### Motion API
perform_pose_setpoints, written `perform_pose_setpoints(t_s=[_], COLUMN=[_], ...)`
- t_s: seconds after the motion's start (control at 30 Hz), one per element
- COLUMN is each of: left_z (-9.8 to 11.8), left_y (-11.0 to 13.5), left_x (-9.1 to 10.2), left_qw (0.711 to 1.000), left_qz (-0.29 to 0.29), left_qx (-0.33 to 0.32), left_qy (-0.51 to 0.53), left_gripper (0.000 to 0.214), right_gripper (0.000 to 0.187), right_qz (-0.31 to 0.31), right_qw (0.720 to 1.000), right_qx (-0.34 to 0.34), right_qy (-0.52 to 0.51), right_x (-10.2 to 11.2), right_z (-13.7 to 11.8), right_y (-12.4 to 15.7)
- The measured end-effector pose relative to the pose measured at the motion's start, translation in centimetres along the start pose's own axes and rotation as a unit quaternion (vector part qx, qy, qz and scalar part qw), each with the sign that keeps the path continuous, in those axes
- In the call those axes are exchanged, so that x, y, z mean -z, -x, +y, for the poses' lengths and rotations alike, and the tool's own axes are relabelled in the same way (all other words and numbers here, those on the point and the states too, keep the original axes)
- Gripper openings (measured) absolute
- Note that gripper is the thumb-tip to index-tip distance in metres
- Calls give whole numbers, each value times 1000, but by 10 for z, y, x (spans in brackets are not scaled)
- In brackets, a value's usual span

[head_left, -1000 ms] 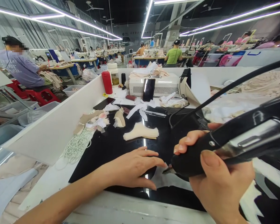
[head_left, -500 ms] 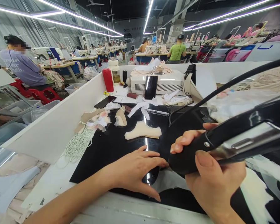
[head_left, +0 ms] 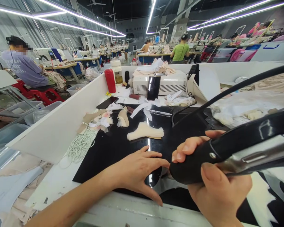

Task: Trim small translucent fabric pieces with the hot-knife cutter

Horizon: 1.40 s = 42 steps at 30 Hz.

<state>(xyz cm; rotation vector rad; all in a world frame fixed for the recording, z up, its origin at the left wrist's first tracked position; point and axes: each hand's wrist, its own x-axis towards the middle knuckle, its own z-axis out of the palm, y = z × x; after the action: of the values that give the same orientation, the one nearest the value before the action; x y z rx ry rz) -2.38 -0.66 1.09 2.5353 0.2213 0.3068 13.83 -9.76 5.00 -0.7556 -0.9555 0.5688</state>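
Head view, changes entered.

Black handheld tool [head_left: 241,140]: held in your right hand [head_left: 217,192], fingers wrapped round its body; its metal tip, visible a second earlier, had gone out of sight.

Greyish sheet [head_left: 171,185]: lay on the black bench [head_left: 109,157], partly beneath the tool.

Left hand [head_left: 142,167]: fingers spread wide, no grip visible, index fingertip at the tool's nose; touch unclear.

Judgement: tip contact with the sheet could not be confirmed.
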Motion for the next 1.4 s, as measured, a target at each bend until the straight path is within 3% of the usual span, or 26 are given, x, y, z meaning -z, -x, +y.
perform_pose_setpoints(t_s=[0.2, 0.5, 0.8, 1.1, 1.2, 1.4], left_z=[0, 2, -1, -11, -20, -27], left_y=[-1, -3, -1, 7, 11, 16], left_x=[-1, 4, 0, 14, 21, 31], left_qw=[1000, 1000, 1000, 994, 993, 983], left_qz=[2, -20, -17, 23, 32, 83], left_qx=[-2, 5, 3, -50, -51, 1], left_qy=[-6, -4, -9, -90, -102, -164], left_gripper=[82, 80, 86, 13, 9, 23], right_gripper=[35, 45, 37, 44, 43, 40], right_qz=[0, -44, -37, 74, 88, 73], right_qw=[1000, 999, 999, 997, 995, 997], right_qx=[-6, -26, -29, 12, 25, 25], right_qy=[9, -5, -5, 22, 41, 30], right_x=[-1, -9, -7, 12, 19, 17], right_z=[0, -7, -7, -19, -15, -8], right_y=[1, 11, 8, -26, -29, -23])
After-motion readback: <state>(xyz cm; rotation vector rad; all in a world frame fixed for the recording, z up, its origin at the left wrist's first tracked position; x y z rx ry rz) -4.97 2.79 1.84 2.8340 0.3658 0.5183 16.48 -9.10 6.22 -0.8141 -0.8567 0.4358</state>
